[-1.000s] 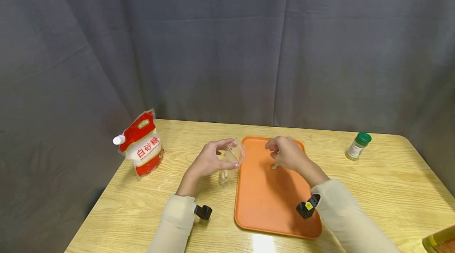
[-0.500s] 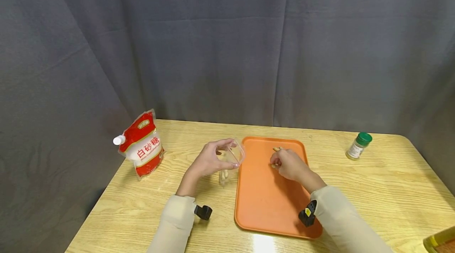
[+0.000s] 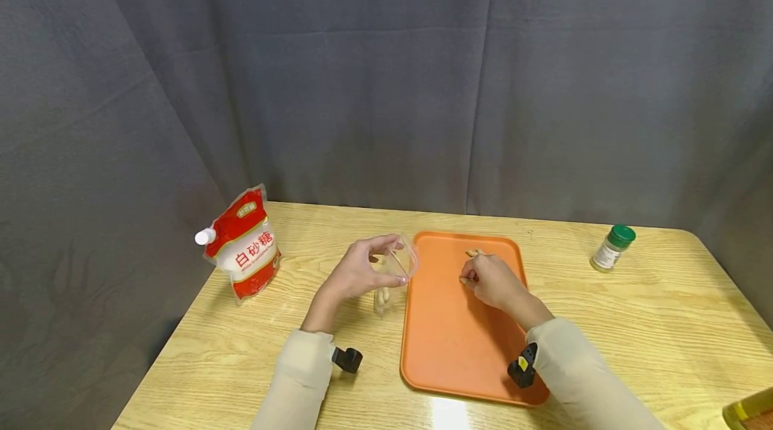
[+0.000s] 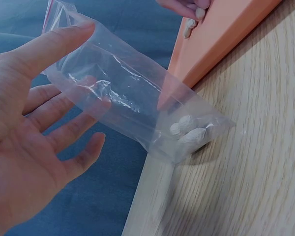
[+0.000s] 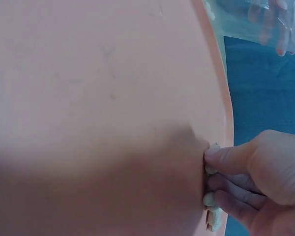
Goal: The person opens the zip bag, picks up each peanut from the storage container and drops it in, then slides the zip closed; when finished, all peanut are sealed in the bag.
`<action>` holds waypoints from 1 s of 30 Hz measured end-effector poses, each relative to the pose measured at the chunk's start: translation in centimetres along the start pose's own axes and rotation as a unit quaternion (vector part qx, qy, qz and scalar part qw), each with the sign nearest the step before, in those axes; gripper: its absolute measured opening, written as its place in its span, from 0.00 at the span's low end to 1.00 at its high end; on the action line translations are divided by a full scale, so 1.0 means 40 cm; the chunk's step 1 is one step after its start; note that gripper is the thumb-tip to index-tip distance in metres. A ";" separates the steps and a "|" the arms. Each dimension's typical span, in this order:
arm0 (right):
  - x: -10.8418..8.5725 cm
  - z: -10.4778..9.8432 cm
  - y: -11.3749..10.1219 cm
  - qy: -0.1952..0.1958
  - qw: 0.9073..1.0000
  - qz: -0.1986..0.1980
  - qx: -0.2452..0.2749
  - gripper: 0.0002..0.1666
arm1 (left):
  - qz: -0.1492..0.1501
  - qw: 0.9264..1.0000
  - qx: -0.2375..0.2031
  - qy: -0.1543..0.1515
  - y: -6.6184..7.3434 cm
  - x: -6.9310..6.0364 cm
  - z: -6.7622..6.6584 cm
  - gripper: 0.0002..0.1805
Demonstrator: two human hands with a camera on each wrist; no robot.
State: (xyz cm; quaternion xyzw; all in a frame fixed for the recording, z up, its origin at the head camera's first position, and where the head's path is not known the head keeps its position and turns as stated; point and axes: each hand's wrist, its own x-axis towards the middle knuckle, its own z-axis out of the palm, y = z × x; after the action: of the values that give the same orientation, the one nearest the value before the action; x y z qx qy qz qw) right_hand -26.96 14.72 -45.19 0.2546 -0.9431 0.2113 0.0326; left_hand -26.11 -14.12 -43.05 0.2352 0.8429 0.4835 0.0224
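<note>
My left hand [image 3: 356, 272] holds the mouth of a clear zip-lock bag [image 4: 123, 73] apart, thumb on one side and fingers on the other. A few peanuts [image 4: 192, 137] lie at the bottom of the bag, which rests on the table left of the orange tray [image 3: 447, 349]. Over the tray, my right hand [image 3: 498, 282] pinches a peanut [image 5: 212, 168] between thumb and fingertips, low against the tray surface. More peanuts [image 5: 214, 219] lie beside its lower fingers in the right wrist view. Part of them is hidden by the hand.
A red and white bag of white sugar [image 3: 250, 245] with a white cap stands at the far left of the wooden table [image 3: 652, 329]. A green-lidded spice jar [image 3: 612, 249] is at the back right. A bottle [image 3: 749, 410] pokes in at the bottom right. Behind hangs a grey curtain [image 3: 362, 81].
My right hand came down from above the tray to the peanuts and now pinches one; over the last half second it has stayed there. The left hand keeps its hold on the bag.
</note>
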 end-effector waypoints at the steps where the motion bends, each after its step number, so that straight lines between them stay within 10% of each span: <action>1: 0.001 -0.003 0.000 0.001 1.000 -0.005 -0.002 0.03 | 0.000 1.000 -0.001 0.000 0.000 0.000 0.000 0.43; 30: 0.099 -0.148 -0.226 0.056 0.989 -0.134 0.021 0.08 | 0.006 1.000 -0.003 -0.003 -0.002 0.001 -0.003 0.42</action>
State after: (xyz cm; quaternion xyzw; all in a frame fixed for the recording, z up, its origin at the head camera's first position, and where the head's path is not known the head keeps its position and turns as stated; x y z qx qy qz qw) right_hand -26.21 8.28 -35.67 0.3672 -0.8923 0.2391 0.1084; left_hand -26.20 -14.23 -43.03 0.2415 0.8402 0.4849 0.0233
